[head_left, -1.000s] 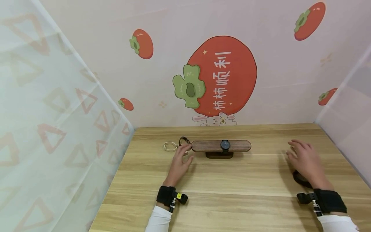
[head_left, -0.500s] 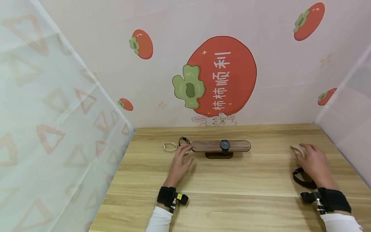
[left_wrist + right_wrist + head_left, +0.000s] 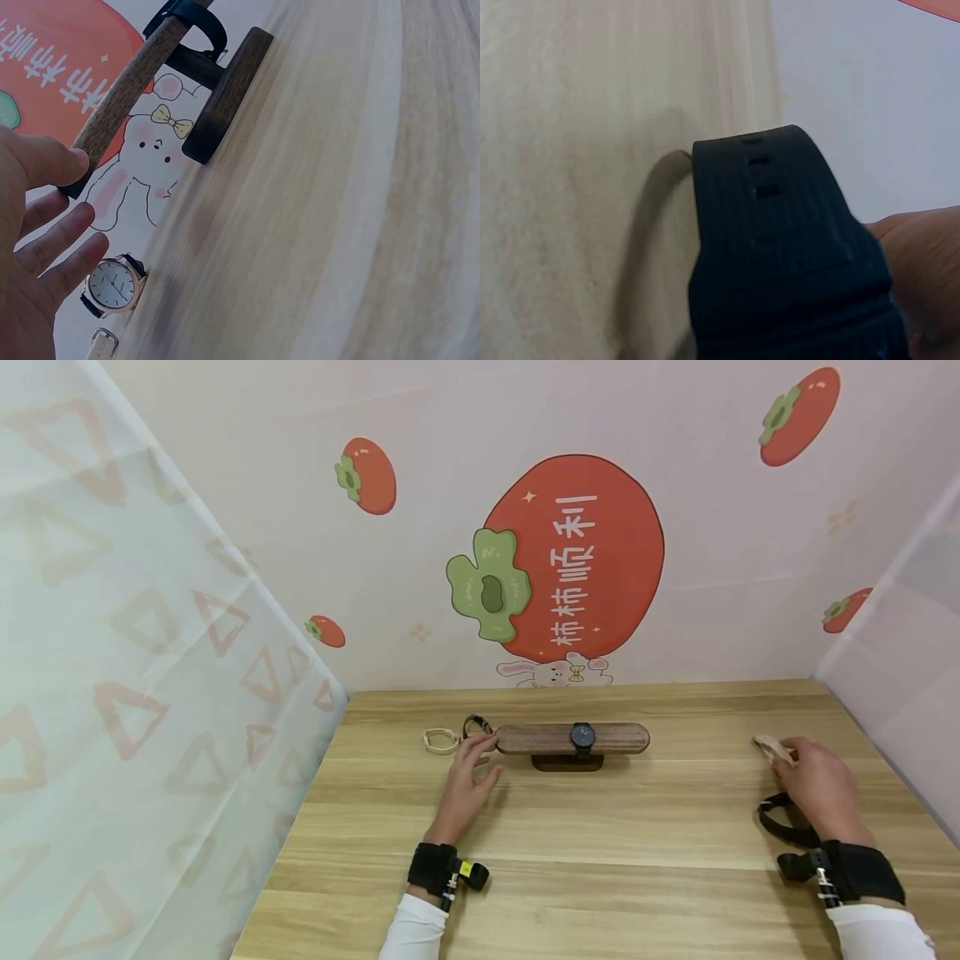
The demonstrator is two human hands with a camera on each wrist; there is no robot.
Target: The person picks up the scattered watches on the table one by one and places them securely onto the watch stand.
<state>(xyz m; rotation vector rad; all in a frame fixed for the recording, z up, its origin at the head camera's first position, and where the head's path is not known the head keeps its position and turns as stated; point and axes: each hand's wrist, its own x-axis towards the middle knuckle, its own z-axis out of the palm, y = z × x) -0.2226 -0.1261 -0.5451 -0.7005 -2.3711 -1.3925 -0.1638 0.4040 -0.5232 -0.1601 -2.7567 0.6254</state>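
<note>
In the head view, my left hand (image 3: 465,785) reaches to the left end of a dark wooden watch stand (image 3: 532,739). A fingertip touches that end, the fingers loosely spread. A black watch (image 3: 582,736) is strapped round the stand's bar. My right hand (image 3: 821,785) pinches a cream-coloured watch (image 3: 772,748) at the right; its dial is not visible. Just below that hand a black watch (image 3: 783,827) stands on the table, its strap (image 3: 780,247) filling the right wrist view. That view shows only part of the right hand, and the cream watch is out of it.
Left of the stand are a white-dialled watch (image 3: 114,284) with a dark strap and a cream-strapped watch (image 3: 440,740). The wooden table (image 3: 600,877) ends against a printed back wall (image 3: 720,635), with cloth walls at both sides.
My right hand has drawn slightly right and down, its fingers now closed on the cream-coloured watch, which has come into sight. My left hand has stayed at the stand's end.
</note>
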